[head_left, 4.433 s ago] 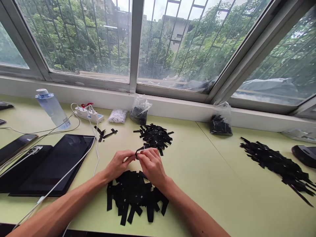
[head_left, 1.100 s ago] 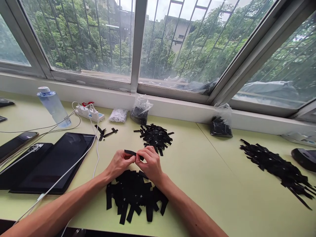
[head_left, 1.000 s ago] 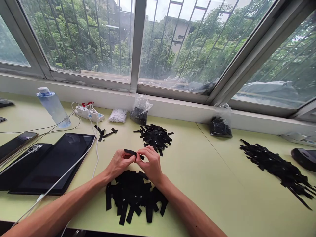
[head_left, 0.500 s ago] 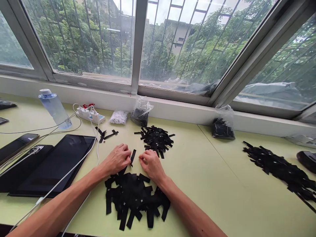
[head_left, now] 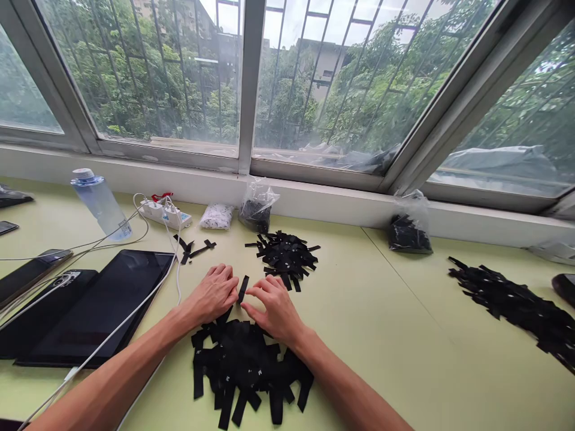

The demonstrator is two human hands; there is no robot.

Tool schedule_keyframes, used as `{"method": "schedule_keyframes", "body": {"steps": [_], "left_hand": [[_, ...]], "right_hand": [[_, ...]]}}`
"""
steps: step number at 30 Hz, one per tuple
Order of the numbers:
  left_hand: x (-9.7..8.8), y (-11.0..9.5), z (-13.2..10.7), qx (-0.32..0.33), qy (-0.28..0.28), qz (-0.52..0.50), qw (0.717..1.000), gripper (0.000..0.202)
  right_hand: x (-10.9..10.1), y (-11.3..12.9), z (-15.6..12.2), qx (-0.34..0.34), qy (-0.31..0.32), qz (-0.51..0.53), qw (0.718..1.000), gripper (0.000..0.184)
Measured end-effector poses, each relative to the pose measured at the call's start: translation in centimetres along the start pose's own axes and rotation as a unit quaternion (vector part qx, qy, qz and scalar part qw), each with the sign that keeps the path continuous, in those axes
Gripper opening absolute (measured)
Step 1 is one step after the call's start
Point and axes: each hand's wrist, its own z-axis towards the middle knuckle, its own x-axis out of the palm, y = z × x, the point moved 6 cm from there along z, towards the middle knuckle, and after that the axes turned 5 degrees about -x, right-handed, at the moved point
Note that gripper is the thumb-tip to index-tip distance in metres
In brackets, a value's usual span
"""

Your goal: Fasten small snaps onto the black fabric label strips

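Observation:
My left hand [head_left: 214,292] is closed, its fingertips on a short black fabric strip [head_left: 243,288] that sticks up beyond them. Just right of that strip, my right hand [head_left: 272,308] has its thumb and fingers apart, with nothing visible between them. A pile of black strips [head_left: 242,359], some with small white letter marks, spreads over the table below both hands. Beyond my right hand lies a smaller heap of similar strips [head_left: 287,254].
Left are a tablet [head_left: 103,311], phones, white cables, a tilted water bottle [head_left: 101,203] and a power strip [head_left: 166,212]. Along the sill stand a white packet [head_left: 216,216] and clear bags [head_left: 257,209] of black pieces. Another strip pile [head_left: 512,308] lies far right.
My right hand has opened its thumb and fingers and shifted slightly left, toward the strip. My left hand stays closed on the strip in nearly the same place.

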Motion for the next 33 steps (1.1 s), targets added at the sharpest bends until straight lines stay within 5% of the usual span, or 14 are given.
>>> {"method": "schedule_keyframes", "body": {"steps": [2,9,25,30,33], "left_hand": [[-0.1,0.0,-0.1,-0.001,0.002,-0.004,1.000,0.017],[-1.0,-0.4,-0.1,-0.007,-0.005,-0.015,1.000,0.016],[-1.0,-0.5,-0.1,0.001,-0.013,-0.010,1.000,0.014],[-2.3,-0.5,0.3,-0.030,-0.033,-0.139,0.989,0.027],[-2.7,-0.4,0.3,-0.081,-0.033,-0.284,0.955,0.040]], "right_hand": [[0.3,0.4,0.1,-0.019,0.009,-0.013,1.000,0.022],[1.2,0.2,0.3,-0.038,0.017,-0.030,0.999,0.006],[-1.8,-2.1,0.0,0.124,-0.130,0.163,0.970,0.013],[-2.5,-3.2,-0.4,0.184,-0.163,0.207,0.947,0.015],[-3.2,-2.5,-0.4,0.146,-0.177,0.178,0.957,0.012]]}}
